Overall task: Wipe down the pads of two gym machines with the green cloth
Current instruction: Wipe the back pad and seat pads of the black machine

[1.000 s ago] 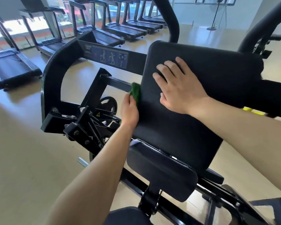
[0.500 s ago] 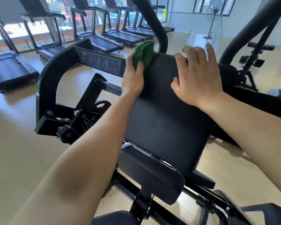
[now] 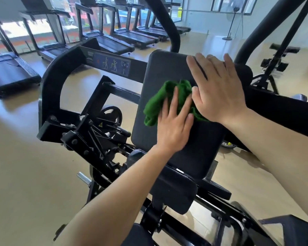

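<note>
Head view, left hand (image 3: 173, 125) flat on crumpled fuzzy green cloth (image 3: 158, 102)

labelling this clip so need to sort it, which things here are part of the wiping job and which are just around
Part of the job:
green cloth, pressed flat by the left hand
back pad, with the right hand resting on it
smaller pad below

Just around:
treadmills
instruction sticker
standing fan

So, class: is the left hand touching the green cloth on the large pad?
Touching. The head view shows the left hand lying flat on the green cloth, pressing it onto the large pad.
</note>
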`<state>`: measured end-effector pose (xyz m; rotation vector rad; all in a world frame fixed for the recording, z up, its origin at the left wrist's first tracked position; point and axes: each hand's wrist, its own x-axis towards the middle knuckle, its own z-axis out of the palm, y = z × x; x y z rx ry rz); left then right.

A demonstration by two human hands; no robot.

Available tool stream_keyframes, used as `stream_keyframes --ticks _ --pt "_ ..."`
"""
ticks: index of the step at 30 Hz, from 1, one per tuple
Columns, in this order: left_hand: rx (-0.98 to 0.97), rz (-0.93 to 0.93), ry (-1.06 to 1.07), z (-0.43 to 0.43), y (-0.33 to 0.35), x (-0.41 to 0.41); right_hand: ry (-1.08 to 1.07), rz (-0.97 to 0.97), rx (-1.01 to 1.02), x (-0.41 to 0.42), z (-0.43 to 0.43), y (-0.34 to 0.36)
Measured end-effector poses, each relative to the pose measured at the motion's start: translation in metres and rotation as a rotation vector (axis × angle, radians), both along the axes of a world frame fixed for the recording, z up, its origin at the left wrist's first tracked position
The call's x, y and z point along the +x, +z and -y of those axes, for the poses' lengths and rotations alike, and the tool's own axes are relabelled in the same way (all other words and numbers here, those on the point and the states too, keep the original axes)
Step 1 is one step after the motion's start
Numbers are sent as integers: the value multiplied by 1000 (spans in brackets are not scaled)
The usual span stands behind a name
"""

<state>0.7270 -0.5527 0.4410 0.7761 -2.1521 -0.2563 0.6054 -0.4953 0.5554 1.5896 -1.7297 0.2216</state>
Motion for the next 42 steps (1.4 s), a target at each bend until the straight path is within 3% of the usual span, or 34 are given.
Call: stream_keyframes --ticks 6,13,16,19,25,28,31,35,37,39,42 --pt "-139 34 -72 17 43 -23 41 16 38 0 -16 -5" --pt "33 16 -30 -30 -91 42 145 -104 373 39 -30 -113" --pt "46 71 -54 -30 -109 63 134 -116 452 61 -29 -138" --pt "-13 67 -82 2 -75 59 54 -128 363 54 -17 -110" --pt "6 -47 -12 61 75 -8 -189 -16 126 18 -18 -27" --pt "-135 15 -88 37 69 -19 -211 122 37 15 -37 -24" --pt "-146 54 -111 4 8 8 -168 130 76 22 -55 -51" --pt "18 41 -61 -33 -82 77 -54 141 231 52 -76 -116" --pt "188 -17 -15 -52 -108 110 30 219 283 78 -86 -152" --pt "482 -200 64 -68 -121 135 115 347 338 110 -94 -187" --pt "1103 -615 156 -82 -128 162 98 739 372 165 -104 -225"
